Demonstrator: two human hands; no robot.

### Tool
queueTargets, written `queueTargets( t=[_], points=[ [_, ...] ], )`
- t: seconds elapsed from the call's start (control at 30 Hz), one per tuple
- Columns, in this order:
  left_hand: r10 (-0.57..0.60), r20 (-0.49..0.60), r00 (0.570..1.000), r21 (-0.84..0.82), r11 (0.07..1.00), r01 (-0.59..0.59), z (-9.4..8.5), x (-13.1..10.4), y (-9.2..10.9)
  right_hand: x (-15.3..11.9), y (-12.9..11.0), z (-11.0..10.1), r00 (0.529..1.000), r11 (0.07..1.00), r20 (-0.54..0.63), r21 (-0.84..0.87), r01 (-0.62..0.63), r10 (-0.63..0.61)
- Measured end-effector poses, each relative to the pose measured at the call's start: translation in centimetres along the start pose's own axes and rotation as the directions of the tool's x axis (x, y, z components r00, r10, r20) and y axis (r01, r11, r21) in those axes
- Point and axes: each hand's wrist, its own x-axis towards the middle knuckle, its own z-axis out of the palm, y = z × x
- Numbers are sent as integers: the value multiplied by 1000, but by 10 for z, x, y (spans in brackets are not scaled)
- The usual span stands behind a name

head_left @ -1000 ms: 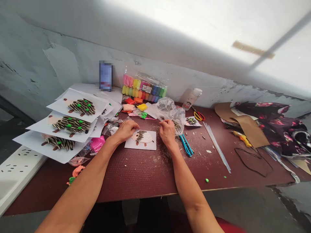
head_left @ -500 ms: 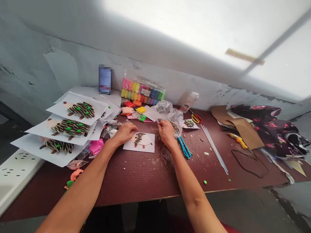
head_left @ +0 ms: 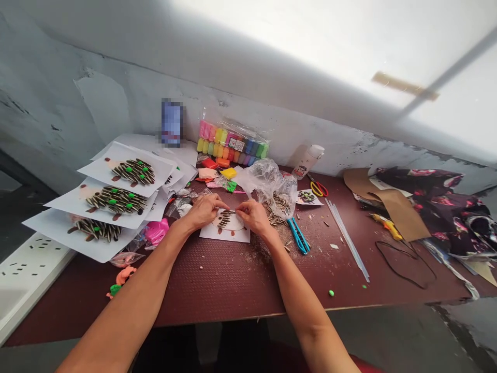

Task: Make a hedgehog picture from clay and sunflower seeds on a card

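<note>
A small white card (head_left: 205, 232) lies on the table, bearing a hedgehog outline with brown feet and slanting rows of striped sunflower seeds (head_left: 224, 220) on its left part. My left hand (head_left: 202, 211) is at the card's upper left corner, fingers bent and closed, tips holding it down beside the seeds. Over the upper right of the card, my right hand (head_left: 254, 216) is closed in a pinch; whatever is between its fingertips is too small to make out. Just right of that hand, a clear plastic bag (head_left: 267, 178) lies over a heap of loose sunflower seeds (head_left: 277, 207).
Finished hedgehog cards (head_left: 116, 199) are stacked at left, near a white power strip (head_left: 33, 269). Behind stand a phone (head_left: 172, 123), a pack of coloured clay (head_left: 233, 142) and a bottle (head_left: 308, 161). Rightward lie a blue cutter (head_left: 298, 235), scissors (head_left: 319, 188), glue sticks (head_left: 347, 239) and a glue gun (head_left: 386, 225).
My right hand has moved left from beside the plastic bag to the card's upper right, uncovering more of the seed heap. My left hand stays at the card. The view has shifted slightly.
</note>
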Motion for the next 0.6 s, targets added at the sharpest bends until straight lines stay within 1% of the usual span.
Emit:
queueTargets(
  t=[0.23,0.43,0.6],
  points=[
    [-23,14,1000,27,999,23,0,-1,2,1,-4,3,1000,1000,29,-25,-1,2],
    [-3,14,1000,32,999,2,0,-1,2,3,-7,4,999,997,39,-72,-11,14],
    [-14,22,1000,38,999,13,-1,-2,4,5,-7,6,999,997,42,-71,2,1]
  ],
)
